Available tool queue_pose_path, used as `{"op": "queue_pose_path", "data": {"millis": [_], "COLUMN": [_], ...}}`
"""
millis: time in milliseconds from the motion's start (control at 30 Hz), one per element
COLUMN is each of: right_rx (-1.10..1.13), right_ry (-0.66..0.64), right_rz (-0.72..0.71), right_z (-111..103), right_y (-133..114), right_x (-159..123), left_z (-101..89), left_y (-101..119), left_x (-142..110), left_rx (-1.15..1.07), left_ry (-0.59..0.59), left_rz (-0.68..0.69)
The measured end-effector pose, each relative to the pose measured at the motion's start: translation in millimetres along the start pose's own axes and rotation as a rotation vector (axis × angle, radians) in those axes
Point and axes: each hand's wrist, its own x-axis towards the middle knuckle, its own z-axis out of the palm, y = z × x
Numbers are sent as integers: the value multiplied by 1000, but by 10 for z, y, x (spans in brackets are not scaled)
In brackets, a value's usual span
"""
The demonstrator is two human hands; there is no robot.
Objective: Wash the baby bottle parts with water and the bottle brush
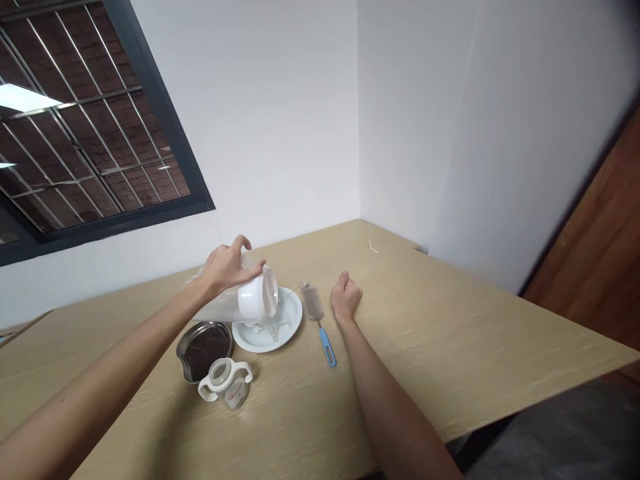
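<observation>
My left hand grips a large clear plastic container with a white end, tilted on its side above a white plate. On the plate lie clear, nipple-like pieces, partly hidden by the container. My right hand rests on the table in a closed fist, with nothing visible in it. Just left of that fist lies a bottle brush with a blue handle. Nearer to me stands a small baby bottle with two white handles, open at the top.
A kidney-shaped metal tray with dark liquid or a dark inside sits left of the plate. A thin white strip lies toward the back of the wooden table. White walls and a barred window border the table.
</observation>
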Motion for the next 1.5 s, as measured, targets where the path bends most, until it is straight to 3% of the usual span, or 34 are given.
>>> {"op": "queue_pose_path", "data": {"millis": [133,267,533,733,933,1067,1500], "right_rx": [-6,-10,8,6,-15,-25,-8], "right_ry": [2,-4,-30,-49,-54,-55,-68], "right_rz": [-6,-4,1,-2,-22,-27,-3], "right_z": [-3,0,-6,16,6,8,12], "right_y": [-3,-9,-30,-27,-33,-33,-45], "right_x": [4,7,8,1,-9,-9,3], "left_z": [87,72,-164,-216,-45,18,-232], "left_y": [48,-62,-305,-74,255,305,-357], "left_x": [130,161,-121,-204,4,116,-18], "left_rx": [-13,36,112,14,-20,-4,-64], "left_ry": [-26,-24,-42,-63,-74,-98,-158], "left_rz": [7,-24,-59,-23,48,48,-134]}}
